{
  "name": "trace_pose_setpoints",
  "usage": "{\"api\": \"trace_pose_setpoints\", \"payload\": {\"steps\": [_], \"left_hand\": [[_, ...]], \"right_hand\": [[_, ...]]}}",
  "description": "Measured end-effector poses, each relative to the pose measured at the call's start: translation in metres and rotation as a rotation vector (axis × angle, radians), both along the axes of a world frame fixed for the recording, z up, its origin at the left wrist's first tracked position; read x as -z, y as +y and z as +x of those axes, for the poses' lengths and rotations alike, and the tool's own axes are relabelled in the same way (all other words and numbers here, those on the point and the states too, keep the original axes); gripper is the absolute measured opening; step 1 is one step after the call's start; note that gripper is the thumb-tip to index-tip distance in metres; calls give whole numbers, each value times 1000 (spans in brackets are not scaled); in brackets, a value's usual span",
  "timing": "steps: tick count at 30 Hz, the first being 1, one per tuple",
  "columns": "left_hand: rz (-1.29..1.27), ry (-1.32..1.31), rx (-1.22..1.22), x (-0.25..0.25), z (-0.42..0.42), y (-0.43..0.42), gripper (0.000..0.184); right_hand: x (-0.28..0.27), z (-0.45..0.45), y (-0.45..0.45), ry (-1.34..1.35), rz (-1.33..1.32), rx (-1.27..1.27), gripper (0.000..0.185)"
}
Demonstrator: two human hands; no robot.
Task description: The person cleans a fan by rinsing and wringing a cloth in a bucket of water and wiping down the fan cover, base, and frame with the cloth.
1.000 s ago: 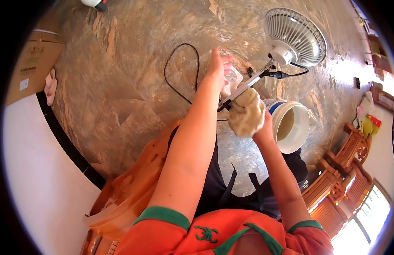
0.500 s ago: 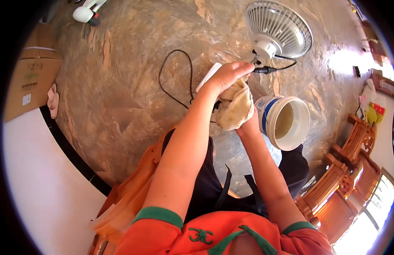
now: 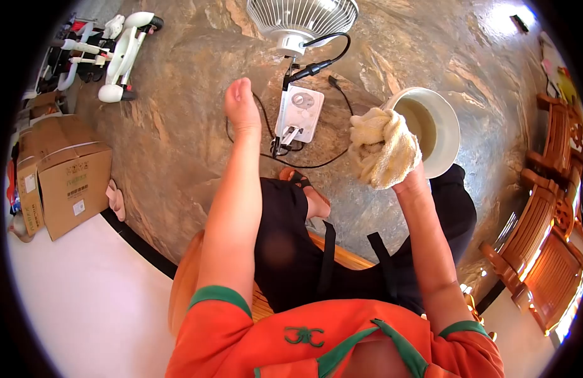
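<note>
A bunched, cream-coloured cloth (image 3: 383, 148) is gripped in my right hand (image 3: 412, 180), which it mostly covers. Cloth and hand are in front of the near left rim of a white bucket (image 3: 454, 135) with murky water in it. To the left, my left hand (image 3: 242, 108) is raised with its fingers folded, and nothing shows in it. Between my hands stands a white electric fan (image 3: 304, 22). Its wire-caged head is at the top of the view, and its pale base (image 3: 302, 110) has a round dial. A black cord (image 3: 316, 166) loops around the base.
Cardboard boxes (image 3: 74, 170) and pink slippers (image 3: 116, 200) are at left. Behind them is a white wheeled frame (image 3: 124, 57). Carved wooden chairs (image 3: 537, 220) line the right side. My sandalled foot (image 3: 313, 198) is below the fan base.
My hands have parted: the left went left, away from the fan, and the right carried the cloth right to the bucket. The view has shifted, so the fan appears further left and higher.
</note>
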State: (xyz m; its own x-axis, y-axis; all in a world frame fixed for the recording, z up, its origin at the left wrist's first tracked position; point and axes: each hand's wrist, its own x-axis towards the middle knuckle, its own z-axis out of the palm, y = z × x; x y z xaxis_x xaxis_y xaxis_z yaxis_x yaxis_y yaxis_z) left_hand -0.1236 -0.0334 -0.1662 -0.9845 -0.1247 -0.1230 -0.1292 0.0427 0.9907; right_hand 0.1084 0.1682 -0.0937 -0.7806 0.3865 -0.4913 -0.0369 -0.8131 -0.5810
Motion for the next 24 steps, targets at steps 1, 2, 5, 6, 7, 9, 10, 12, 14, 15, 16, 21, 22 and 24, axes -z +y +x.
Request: {"api": "trace_pose_setpoints", "payload": {"steps": [1,2,5,6,7,9,10,12,14,15,16,21,22,24], "left_hand": [[-32,48,-56,-8,8,8,32],[-61,99,-116,-16,17,15,29],[-149,207,126,-56,64,42,21],[-127,172,339,-82,88,49,26],[-104,44,515,-66,101,57,31],[75,92,785,-82,138,68,36],[501,-245,805,-103,157,68,38],[989,-686,799,-141,180,55,42],[1126,-868,783,-165,186,35,46],[1083,-785,758,-166,185,35,44],[1036,-709,726,-160,184,35,42],[855,-518,728,-172,182,37,34],[948,-651,741,-175,182,41,35],[901,-686,888,-177,173,41,37]], "right_hand": [[-7,4,1,38,1,-11,36],[-17,7,1,78,4,-26,36],[-57,13,-10,145,30,-29,37],[-72,15,-16,166,13,-20,37],[-87,16,-22,192,1,-8,37],[-107,21,-34,222,29,39,38],[-109,22,-39,189,45,82,38],[-126,27,-48,163,146,83,38],[-142,35,-53,-11,758,-72,38],[-147,36,-54,-106,1060,-148,37],[-143,35,-47,-134,1196,-227,43],[-144,32,-46,-64,1269,-182,51],[-144,31,-39,-59,1143,-268,47],[-144,24,-32,42,482,-296,38]]}}
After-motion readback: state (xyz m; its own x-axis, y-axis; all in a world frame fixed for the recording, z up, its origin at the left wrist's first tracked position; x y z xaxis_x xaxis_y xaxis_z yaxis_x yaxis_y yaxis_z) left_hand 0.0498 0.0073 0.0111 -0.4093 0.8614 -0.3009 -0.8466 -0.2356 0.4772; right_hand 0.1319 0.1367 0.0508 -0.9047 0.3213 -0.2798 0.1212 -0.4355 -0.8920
